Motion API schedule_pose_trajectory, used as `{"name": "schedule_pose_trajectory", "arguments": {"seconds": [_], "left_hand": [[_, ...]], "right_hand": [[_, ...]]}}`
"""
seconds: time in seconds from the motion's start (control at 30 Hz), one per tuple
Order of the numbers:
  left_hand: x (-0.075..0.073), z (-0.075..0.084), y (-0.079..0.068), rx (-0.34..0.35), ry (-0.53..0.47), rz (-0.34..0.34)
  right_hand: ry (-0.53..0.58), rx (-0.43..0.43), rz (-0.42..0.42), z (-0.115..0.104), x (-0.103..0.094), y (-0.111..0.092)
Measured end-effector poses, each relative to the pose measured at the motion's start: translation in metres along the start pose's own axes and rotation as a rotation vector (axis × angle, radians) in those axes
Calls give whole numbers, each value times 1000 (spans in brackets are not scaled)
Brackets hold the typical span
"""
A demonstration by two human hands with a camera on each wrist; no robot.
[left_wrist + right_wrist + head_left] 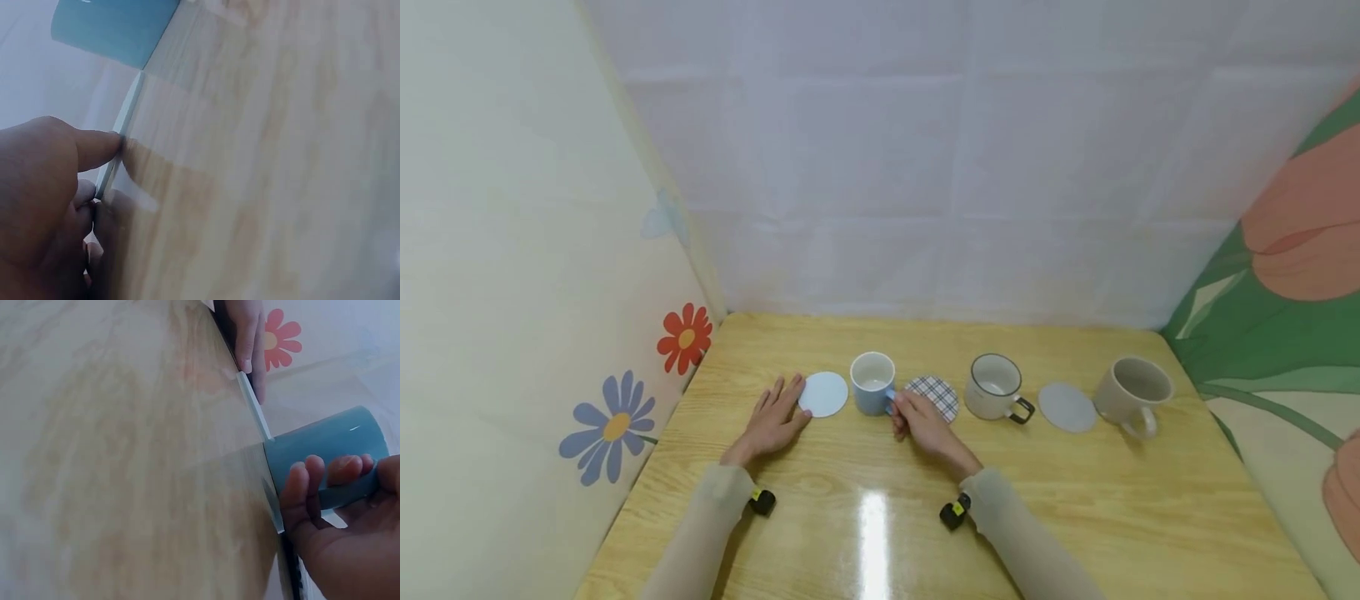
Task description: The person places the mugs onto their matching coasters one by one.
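My left hand (775,421) lies on the table with its fingers spread and straight. Its thumb and forefinger touch the rim of a round pale-blue coaster (823,394); the left wrist view shows the thumb against that coaster's thin edge (128,103). Just right of this coaster an upright light-blue mug (871,390) with a white inside stands on the table. My right hand (925,427) grips the mug's handle, its fingers curled round it in the right wrist view, where the mug (331,440) appears sideways. Partly under my right hand lies a plaid coaster (936,396).
A white mug with a dark rim and black handle (992,387) stands right of the plaid coaster. Beyond it are a grey round coaster (1067,407) and a large beige mug (1131,392). White cloth (925,208) hangs behind the wooden table (850,462).
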State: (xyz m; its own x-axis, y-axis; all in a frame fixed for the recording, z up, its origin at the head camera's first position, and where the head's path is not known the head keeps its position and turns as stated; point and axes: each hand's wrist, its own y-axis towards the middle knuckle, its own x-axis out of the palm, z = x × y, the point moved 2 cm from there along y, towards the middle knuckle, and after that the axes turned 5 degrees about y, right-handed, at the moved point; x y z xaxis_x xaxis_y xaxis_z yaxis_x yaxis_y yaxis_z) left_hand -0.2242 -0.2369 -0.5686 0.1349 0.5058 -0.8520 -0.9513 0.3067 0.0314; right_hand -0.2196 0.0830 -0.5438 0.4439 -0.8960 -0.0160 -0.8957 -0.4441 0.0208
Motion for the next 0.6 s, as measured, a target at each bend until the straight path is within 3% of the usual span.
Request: {"name": "schedule_pose_trajectory", "arguments": {"seconds": [0.13, 0.27, 0.6], "left_hand": [[-3, 6, -2, -6, -44, 40], [-4, 7, 0, -41, -44, 31], [-2, 3, 2, -51, -32, 44]], "right_hand": [[-16, -18, 34, 2, 1, 0], [-46, -42, 64, 2, 2, -1], [-57, -38, 53, -1, 5, 0]]}}
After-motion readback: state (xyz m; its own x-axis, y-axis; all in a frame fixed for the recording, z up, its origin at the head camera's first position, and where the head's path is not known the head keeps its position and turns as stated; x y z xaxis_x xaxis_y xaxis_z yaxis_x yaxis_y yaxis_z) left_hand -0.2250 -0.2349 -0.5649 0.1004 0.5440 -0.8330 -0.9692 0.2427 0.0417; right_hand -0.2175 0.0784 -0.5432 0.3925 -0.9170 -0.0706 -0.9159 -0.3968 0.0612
